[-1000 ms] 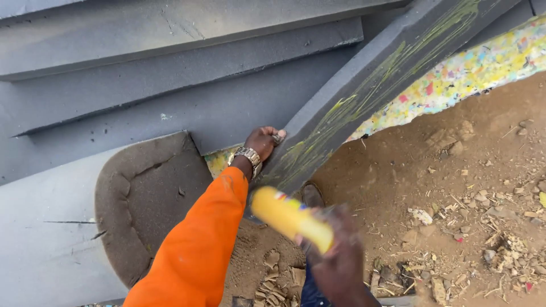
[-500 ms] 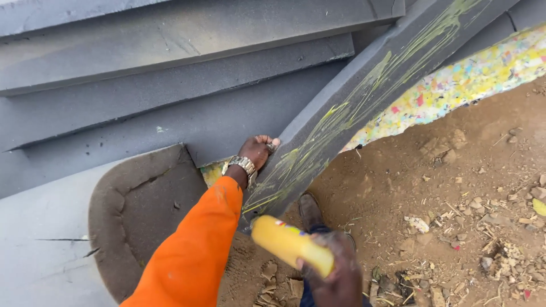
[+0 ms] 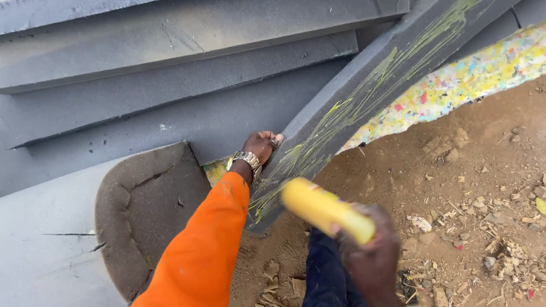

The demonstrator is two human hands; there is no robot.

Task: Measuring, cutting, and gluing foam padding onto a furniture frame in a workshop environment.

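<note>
My left hand [image 3: 260,146], in an orange sleeve with a metal wristwatch, grips the near edge of a long grey foam slab [image 3: 364,96] that leans diagonally and is streaked with yellow-green glue. My right hand [image 3: 369,253] holds a yellow bottle [image 3: 325,209] pointed up and left toward the slab's lower end, a little apart from it. The bottle looks blurred. My dark trouser leg shows below it.
Several grey foam sheets [image 3: 170,74] are stacked behind. A curved grey foam piece with a brown end face [image 3: 148,210] lies at the left. Multicoloured chip foam [image 3: 466,79] lies under the slab at right. Bare dirt ground with stones and debris [image 3: 478,199] fills the right.
My right hand has swung the yellow bottle rightward and slightly up. My left hand keeps its grip on the slab's edge. The view has shifted a little.
</note>
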